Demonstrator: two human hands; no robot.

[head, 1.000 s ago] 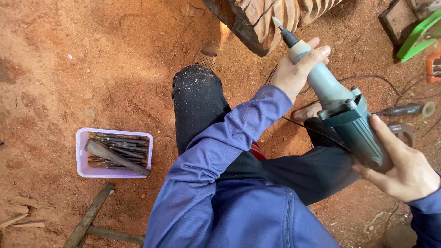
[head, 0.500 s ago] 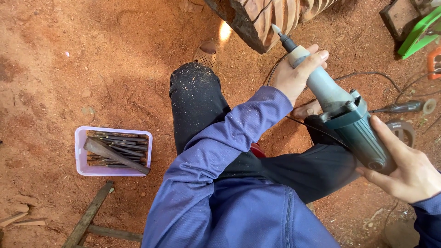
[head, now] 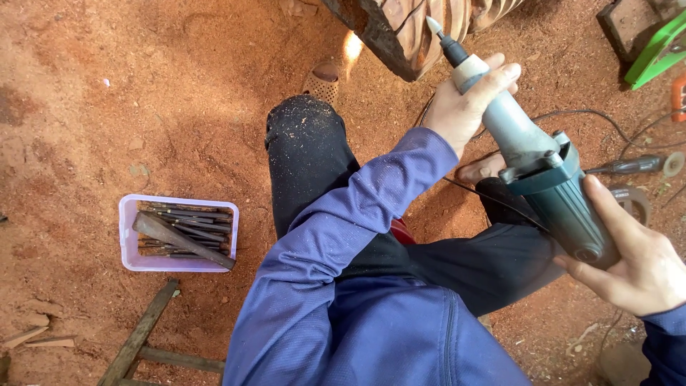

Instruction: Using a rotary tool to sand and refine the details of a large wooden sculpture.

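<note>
Since a moment ago the grinder (head: pixel 532 168) has swung a little lower and closer to the body, and its pointed bit (head: pixel 434 26) now sits just beside the edge of the carved wood block (head: pixel 421 28) at the top of the view — near it, though contact cannot be told from here. That puts the tool's tip right at the grooved part of the carving.

The left hand (head: pixel 464 107) wraps the pale narrow neck of the grinder, fingers (head: pixel 493 78) closed round it just behind the dark collet. The right hand (head: pixel 636 264) cups the fat teal-green motor body from below, fingers curled shut on it. A thin black cord (head: pixel 593 114) trails off over the ground.

The wood is reddish with rounded ribs cut into it, dark along its lower edge. The ground is loose red sawdust (head: pixel 143 93) — fine and powdery, and it speckles the black trouser knee (head: pixel 307 136). The sleeve (head: pixel 357 214) is smooth blue fabric. Well apart to the left, a pale lilac plastic tub (head: pixel 128 236) holds a bundle of dark metal chisels (head: pixel 186 229).
</note>
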